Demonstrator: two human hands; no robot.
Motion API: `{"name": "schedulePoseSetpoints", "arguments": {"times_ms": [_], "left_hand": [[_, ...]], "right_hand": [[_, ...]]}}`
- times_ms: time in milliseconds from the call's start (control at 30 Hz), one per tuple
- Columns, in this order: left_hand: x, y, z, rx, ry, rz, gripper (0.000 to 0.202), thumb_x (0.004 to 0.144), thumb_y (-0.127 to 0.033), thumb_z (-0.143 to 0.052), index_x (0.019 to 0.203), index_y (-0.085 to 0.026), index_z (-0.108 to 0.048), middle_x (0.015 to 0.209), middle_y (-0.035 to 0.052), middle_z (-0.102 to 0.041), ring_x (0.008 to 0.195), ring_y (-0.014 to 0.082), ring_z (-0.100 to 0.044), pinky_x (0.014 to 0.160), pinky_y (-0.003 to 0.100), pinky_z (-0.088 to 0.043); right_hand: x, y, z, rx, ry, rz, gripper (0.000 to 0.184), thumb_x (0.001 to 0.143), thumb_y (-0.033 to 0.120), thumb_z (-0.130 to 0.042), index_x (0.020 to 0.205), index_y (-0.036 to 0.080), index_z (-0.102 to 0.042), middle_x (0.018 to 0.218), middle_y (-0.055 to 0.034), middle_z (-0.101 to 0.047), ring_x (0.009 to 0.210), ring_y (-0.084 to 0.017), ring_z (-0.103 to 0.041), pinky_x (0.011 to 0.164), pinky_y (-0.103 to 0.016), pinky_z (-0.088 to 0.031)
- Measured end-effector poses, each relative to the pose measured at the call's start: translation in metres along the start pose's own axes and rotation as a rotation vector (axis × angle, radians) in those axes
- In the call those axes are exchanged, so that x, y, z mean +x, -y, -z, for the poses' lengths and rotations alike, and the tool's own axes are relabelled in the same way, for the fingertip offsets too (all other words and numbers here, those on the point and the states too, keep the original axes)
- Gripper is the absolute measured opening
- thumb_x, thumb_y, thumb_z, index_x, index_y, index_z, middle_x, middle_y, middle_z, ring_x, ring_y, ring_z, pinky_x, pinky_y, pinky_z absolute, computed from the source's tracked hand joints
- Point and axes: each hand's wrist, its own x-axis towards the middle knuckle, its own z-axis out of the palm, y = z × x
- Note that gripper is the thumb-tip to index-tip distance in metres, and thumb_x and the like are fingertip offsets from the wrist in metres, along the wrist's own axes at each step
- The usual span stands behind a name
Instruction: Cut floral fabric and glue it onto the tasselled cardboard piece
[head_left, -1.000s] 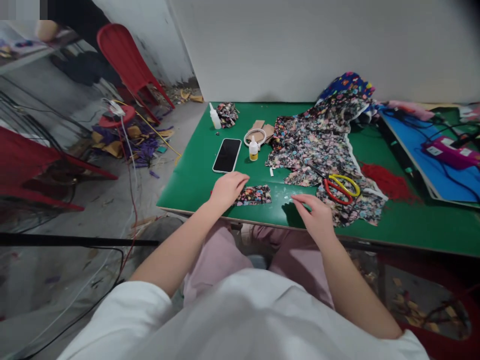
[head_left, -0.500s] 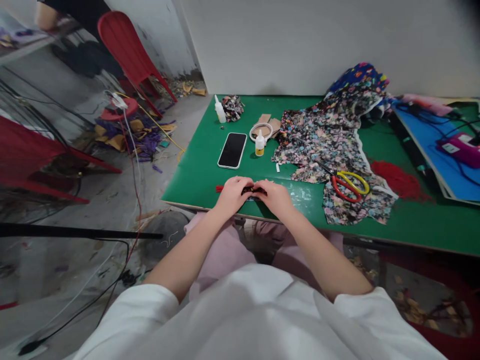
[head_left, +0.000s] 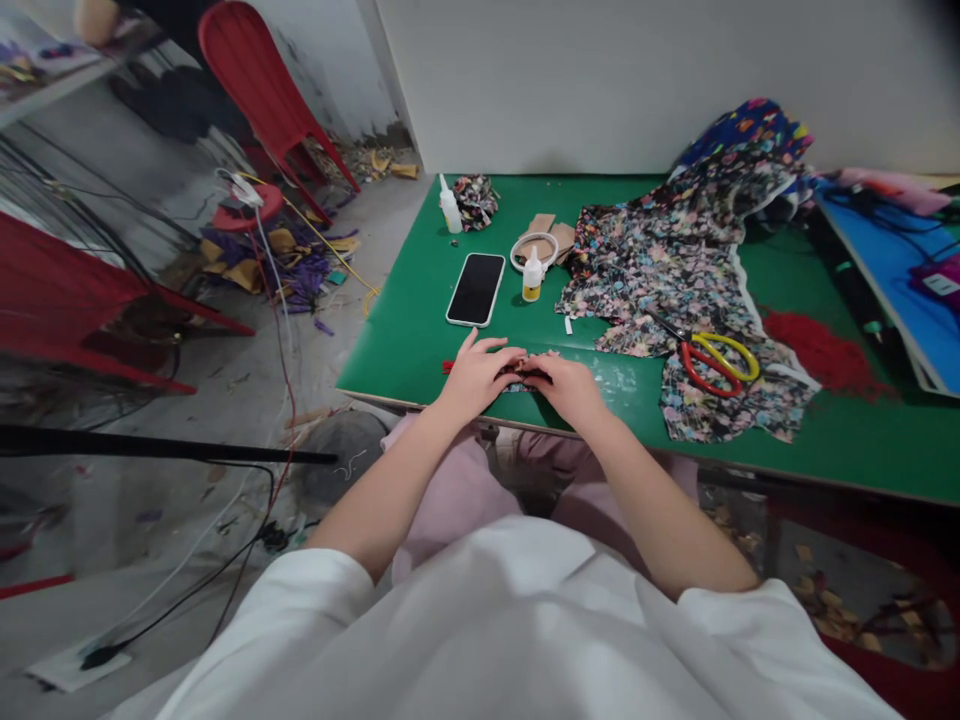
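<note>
At the near edge of the green tabletop, my left hand (head_left: pixel 480 378) and my right hand (head_left: pixel 564 386) meet over a small piece of dark floral fabric (head_left: pixel 517 386). The left thumb and forefinger press on the fabric while its other fingers are raised and spread. My right fingers are bent together over the fabric's right end, with much of it hidden beneath them. A bit of red thread (head_left: pixel 448 367) sticks out left of my left hand. Just beyond the hands lie a phone (head_left: pixel 476 289) and a small glue bottle (head_left: pixel 532 277) with a yellow label.
Floral cloth (head_left: pixel 660 260) covers the table's middle right, with red-and-yellow-handled scissors (head_left: pixel 716 362) on it. Right of it is red fibre (head_left: pixel 821 350). A white ring (head_left: pixel 514 250), cardboard scraps (head_left: pixel 541 225) and another bottle (head_left: pixel 451 208) stand behind. A red chair (head_left: pixel 255 80) is at far left.
The camera view has shifted slightly, so the table sits further right and higher. My left fingers have lifted and spread; both hands stay at the fabric.
</note>
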Motion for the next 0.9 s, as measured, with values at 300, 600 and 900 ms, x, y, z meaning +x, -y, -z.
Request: {"name": "schedulePoseSetpoints", "arguments": {"times_ms": [300, 600, 900], "left_hand": [[-0.028, -0.023, -0.001, 0.246, 0.061, 0.005, 0.058, 0.090, -0.043, -0.037, 0.134, -0.005, -0.036, 0.142, 0.0182, -0.035, 0.133, 0.0276, -0.029, 0.109, 0.048, -0.023], [-0.031, -0.032, -0.017, 0.235, 0.117, -0.003, 0.058, 0.086, -0.030, -0.037, 0.138, -0.006, -0.030, 0.145, 0.0169, -0.028, 0.136, 0.0257, -0.023, 0.112, 0.043, -0.020], [-0.030, -0.034, -0.016, 0.258, 0.129, 0.018, 0.056, 0.087, -0.031, -0.035, 0.138, -0.007, -0.031, 0.145, 0.0154, -0.030, 0.135, 0.0260, -0.027, 0.111, 0.047, -0.017]], "right_hand": [[-0.022, 0.005, 0.009, -0.268, 0.030, 0.113, 0.049, 0.091, 0.036, -0.038, 0.130, 0.008, -0.046, 0.136, -0.0146, -0.044, 0.127, -0.025, -0.041, 0.107, -0.045, -0.031], [-0.032, 0.007, 0.006, -0.366, 0.134, 0.165, 0.057, 0.092, 0.039, -0.030, 0.140, 0.009, -0.029, 0.146, -0.0129, -0.028, 0.135, -0.024, -0.026, 0.110, -0.052, -0.019], [-0.034, 0.008, 0.005, -0.378, 0.127, 0.147, 0.057, 0.092, 0.042, -0.029, 0.141, 0.012, -0.027, 0.146, -0.0123, -0.028, 0.135, -0.025, -0.027, 0.109, -0.058, -0.013]]}}
